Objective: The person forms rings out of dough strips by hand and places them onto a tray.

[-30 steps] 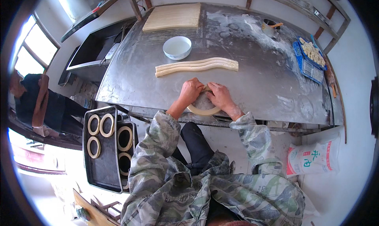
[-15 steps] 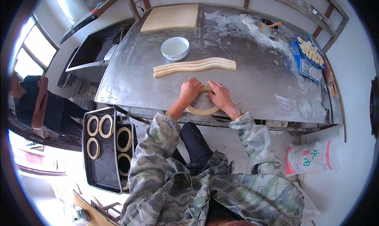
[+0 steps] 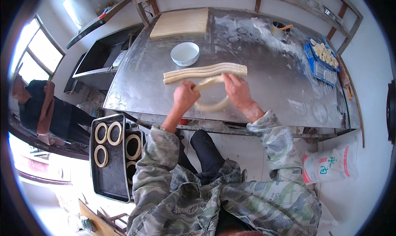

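A pale dough ring point(image 3: 211, 105) hangs between my two hands above the near part of the metal table, its lower side blurred by motion. My left hand point(image 3: 185, 96) grips the ring's upper left, and my right hand point(image 3: 239, 91) has closed on its upper right. Just beyond them lie several long dough strips point(image 3: 206, 71) side by side. Farther back stands a white bowl point(image 3: 185, 54), and behind it a wide sheet of dough point(image 3: 180, 23) cut into strips. Shaped dough rings point(image 3: 100, 156) rest on a dark baking tray point(image 3: 111, 180) to my left.
A second tray with rings sits partly under the first. Far right on the table point(image 3: 272, 100) are a blue scale point(image 3: 324, 73) holding dough pieces, a rolling pin point(image 3: 345, 81) and a dark pot point(image 3: 278, 26). A white sack point(image 3: 332, 164) stands right; another person point(image 3: 37, 104) is at left.
Both hands have raised the dough ring off the tabletop, spreading apart and gripping its far side. The view has shifted slightly.
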Available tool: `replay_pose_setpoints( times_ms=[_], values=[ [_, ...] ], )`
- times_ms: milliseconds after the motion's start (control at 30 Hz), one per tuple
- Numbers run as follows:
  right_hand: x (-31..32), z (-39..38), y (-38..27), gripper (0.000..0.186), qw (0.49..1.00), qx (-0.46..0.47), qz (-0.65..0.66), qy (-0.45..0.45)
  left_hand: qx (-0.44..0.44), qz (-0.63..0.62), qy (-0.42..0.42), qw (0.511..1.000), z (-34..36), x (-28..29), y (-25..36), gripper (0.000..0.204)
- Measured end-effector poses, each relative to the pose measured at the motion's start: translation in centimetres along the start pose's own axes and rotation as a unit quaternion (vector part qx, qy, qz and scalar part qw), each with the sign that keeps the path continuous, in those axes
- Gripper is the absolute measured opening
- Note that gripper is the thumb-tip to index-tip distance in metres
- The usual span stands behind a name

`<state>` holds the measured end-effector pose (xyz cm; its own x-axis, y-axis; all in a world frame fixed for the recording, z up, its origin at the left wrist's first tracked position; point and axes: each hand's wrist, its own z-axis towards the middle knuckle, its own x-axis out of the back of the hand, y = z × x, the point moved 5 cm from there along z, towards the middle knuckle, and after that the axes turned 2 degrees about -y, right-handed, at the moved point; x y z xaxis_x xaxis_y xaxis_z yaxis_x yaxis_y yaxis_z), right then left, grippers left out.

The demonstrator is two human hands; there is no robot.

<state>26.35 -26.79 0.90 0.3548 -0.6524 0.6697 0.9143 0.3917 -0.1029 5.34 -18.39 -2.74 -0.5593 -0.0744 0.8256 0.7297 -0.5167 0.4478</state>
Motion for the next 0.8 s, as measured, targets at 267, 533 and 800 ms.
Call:
replay_pose_setpoints(
  times_ms=[267, 533, 800],
  values=[
    [2.7, -5.0, -1.7, 0.035, 0.988, 0.07, 0.069, -0.118, -0.237, 0.059, -0.012, 0.97, -6.0, 1.6, 2.9, 0.036],
    [-4.5, -7.0, -2.7, 0.027, 0.922, -0.07, 0.241, -0.297, -0.235, -0.04, -0.073, 0.968, -7.3, -5.4, 2.6, 0.021],
    [-5.1, -6.4, -2.1, 0.028, 0.859, -0.155, 0.384, -0.3, -0.23, -0.097, -0.009, 0.968, -8.4, -4.3, 2.9, 0.021]
  ],
)
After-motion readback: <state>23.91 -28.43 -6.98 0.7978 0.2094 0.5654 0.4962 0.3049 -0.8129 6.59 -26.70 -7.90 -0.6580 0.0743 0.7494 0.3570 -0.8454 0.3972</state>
